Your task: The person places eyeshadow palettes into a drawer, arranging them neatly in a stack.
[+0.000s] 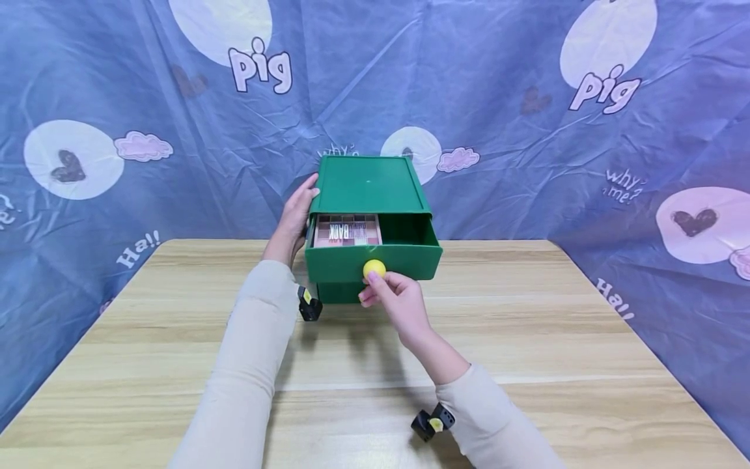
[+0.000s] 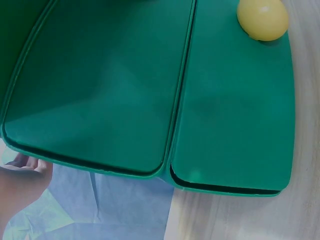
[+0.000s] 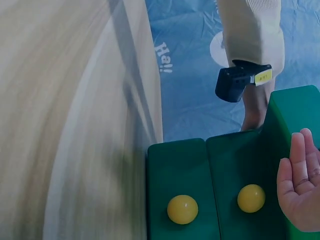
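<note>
Drawer box (image 1: 368,184): dark green all over, top and front same shade. Knob (image 1: 374,268): plain yellow; second yellow knob (image 3: 182,209) on lower drawer front. Palette (image 1: 347,230) inside open drawer: pink squares, white strip with dark letters, maybe also brown tones, view too small. Table (image 1: 527,339): light wood grain, pale beige stripes. Backdrop cloth (image 1: 498,98): blue, white circles, dark hearts, pink clouds, white words "pig", "Ha!!". Sleeves (image 1: 246,365): cream. Wrist cameras (image 1: 432,422): black, yellow label.
</note>
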